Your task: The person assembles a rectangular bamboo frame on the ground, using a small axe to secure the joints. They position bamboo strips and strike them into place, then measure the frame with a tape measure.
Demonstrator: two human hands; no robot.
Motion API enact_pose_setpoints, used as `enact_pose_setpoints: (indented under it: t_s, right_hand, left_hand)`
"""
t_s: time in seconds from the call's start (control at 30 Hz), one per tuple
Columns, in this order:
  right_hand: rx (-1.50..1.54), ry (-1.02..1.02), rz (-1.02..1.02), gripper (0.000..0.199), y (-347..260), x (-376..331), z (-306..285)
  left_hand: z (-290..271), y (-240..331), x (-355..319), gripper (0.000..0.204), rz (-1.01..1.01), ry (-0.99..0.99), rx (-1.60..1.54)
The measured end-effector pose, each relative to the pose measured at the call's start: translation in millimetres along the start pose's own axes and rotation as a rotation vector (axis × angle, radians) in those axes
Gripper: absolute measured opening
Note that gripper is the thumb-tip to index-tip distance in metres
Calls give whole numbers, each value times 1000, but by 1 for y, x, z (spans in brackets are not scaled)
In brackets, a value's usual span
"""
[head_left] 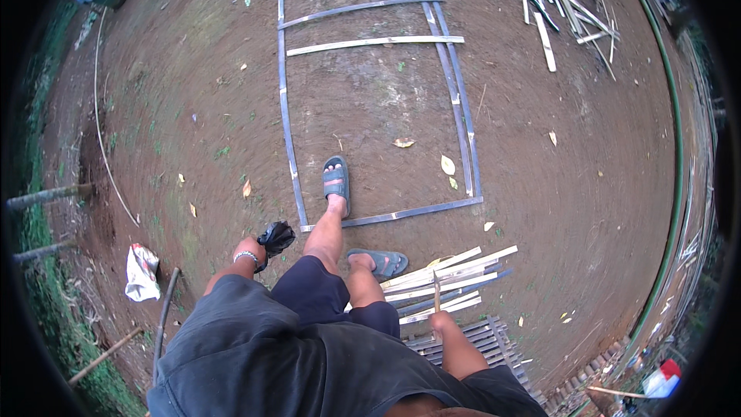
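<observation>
My left hand (251,249), a bracelet at its wrist, is closed around a bunched black plastic bag (276,240). It is just off the near left corner of a rectangular frame of grey bamboo strips (287,131) lying on the ground. A pale split-bamboo strip (374,44) lies across the frame's far part. My right hand (440,321) is closed on a slim brownish tool (437,291) pointing forward, its exact kind unclear. Below it lies a pile of split bamboo strips (463,269), pale and grey, beside my right foot. My left foot (336,181) stands inside the frame.
A slatted bamboo panel (500,344) lies by my right arm. More strips (556,0) are heaped at the far right. A white sack (142,272) and a dark stick (164,313) lie to the left. A green hose (676,147) curves along the right side.
</observation>
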State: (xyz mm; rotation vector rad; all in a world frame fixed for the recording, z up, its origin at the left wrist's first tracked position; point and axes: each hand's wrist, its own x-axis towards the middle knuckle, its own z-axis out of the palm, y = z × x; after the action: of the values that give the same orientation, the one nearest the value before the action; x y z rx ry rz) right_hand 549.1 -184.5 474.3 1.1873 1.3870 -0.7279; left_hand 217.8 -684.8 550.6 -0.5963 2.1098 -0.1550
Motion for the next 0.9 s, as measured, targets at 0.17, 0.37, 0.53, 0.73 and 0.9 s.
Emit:
enact_pose_setpoints:
  t_s: [0.17,0.37,0.53,0.73,0.9]
  right_hand:
    - [-316,48,-226,50,-91,-9,-22]
    - [-211,45,-202,48,-241,-54,-47]
    - [-317,127,-324,54,-316,-68,-86]
    - [-350,201,-322,57,-358,-90,-154]
    - [-238,286,-182,38,-322,-67,-198]
  left_hand:
    - [-6,-21,23,37,-41,-59,-12]
    - [-21,-47,54,36,-77,-88,-133]
    - [-43,-59,75,40,-99,-127,-224]
    - [-72,-53,91,39,-113,-124,-241]
    - [-85,-37,99,38,-86,-140,-233]
